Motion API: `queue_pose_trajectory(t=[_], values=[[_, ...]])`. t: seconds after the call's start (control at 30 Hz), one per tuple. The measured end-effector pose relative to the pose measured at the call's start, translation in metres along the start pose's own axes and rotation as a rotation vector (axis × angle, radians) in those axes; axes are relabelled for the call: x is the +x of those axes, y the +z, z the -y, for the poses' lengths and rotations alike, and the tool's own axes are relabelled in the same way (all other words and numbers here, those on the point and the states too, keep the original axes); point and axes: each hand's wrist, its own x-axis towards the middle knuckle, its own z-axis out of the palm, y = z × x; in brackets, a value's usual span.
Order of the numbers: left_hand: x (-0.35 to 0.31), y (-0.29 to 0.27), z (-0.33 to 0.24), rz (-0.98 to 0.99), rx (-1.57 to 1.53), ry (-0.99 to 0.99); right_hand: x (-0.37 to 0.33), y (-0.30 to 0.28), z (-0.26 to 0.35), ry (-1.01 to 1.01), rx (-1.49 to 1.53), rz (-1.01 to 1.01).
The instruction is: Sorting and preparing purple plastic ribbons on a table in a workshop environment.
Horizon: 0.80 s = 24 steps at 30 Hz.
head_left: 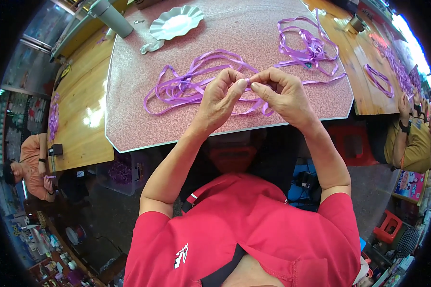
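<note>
Both my hands meet above the near part of the pink speckled table (143, 126). My left hand (221, 98) pinches a purple ribbon between thumb and forefinger. Close against it, my right hand (281, 93) grips the same ribbon, thumb and fingers pressed together. The small bit between the fingertips is mostly hidden. Loops of purple ribbon (165, 90) spread over the table to the left of and beneath my hands. Beyond my right hand lies a second tangle of purple ribbon (311, 47), with a strand running toward the right edge.
A scalloped pale dish (176, 23) and a grey-green tumbler (111, 18) stand at the far left. Wooden tables flank mine; the right one holds a metal cup (354, 24) and more purple ribbon (379, 80). One person sits at the left, another at the right. Red stools stand below.
</note>
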Motion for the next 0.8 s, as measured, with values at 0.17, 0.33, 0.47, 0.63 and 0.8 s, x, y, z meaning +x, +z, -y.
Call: queue_pose_trajectory(t=[0.17, 0.33, 0.47, 0.63, 0.8], values=[[0.0, 0.003, -0.003, 0.006, -0.032, -0.05, 0.001, 0.0, -0.004, -0.041, -0.084, 0.001], [0.001, 0.003, -0.001, 0.032, -0.172, -0.061, -0.001, -0.002, 0.001, 0.006, -0.059, 0.001], [0.004, 0.002, 0.002, 0.059, -0.296, -0.099, -0.004, -0.004, 0.004, 0.017, -0.016, 0.018], [0.003, 0.002, -0.001, 0.103, -0.303, -0.125, -0.005, -0.007, -0.001, 0.019, 0.043, 0.023], [-0.005, 0.007, -0.013, 0.039, -0.102, -0.06, -0.003, -0.009, -0.008, -0.005, 0.025, -0.013]])
